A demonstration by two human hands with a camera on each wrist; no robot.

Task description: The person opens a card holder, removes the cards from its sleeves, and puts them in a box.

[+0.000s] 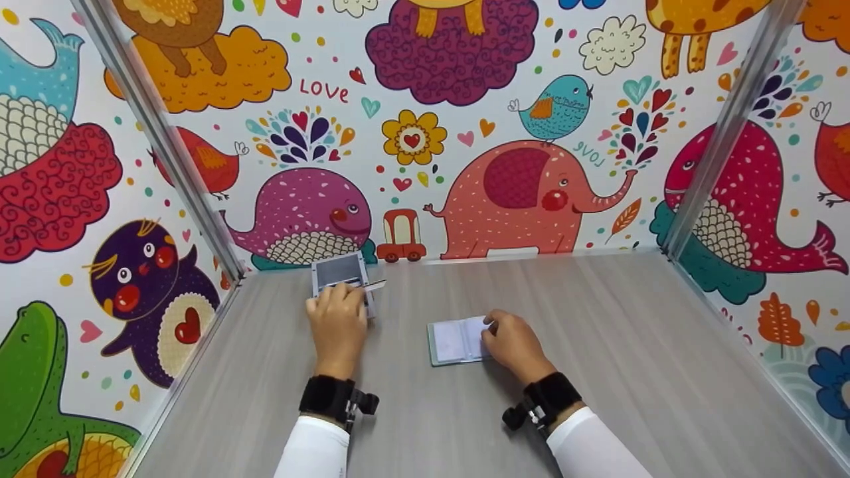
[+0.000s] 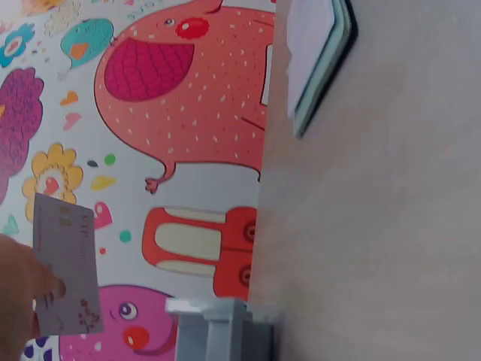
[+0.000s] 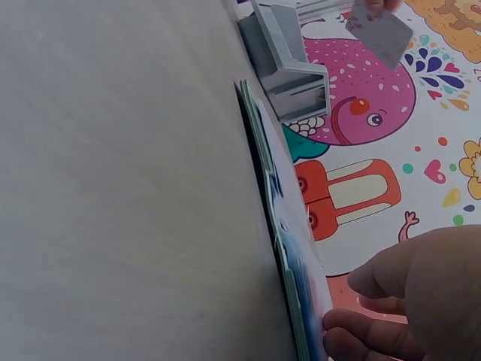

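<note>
A pale card (image 2: 68, 263) with "VIP" printed on it is pinched in my left hand (image 1: 339, 328), above a grey plastic holder (image 1: 340, 268) near the back wall. In the head view only a thin end of the card shows, right of the fingers. An open booklet (image 1: 450, 342) with a green cover and pale, sleeve-like pages lies flat on the table. At its right-hand page is my right hand (image 1: 518, 342), its fingertips touching the page edge. The right wrist view shows the thumb standing apart from those fingers, which are loosely bent.
The wood-grain table (image 1: 412, 425) is bounded at the back and sides by walls with cartoon animals (image 1: 531, 199). Metal strips (image 1: 159, 133) run up the wall corners. The holder stands left of the booklet, close to the back wall.
</note>
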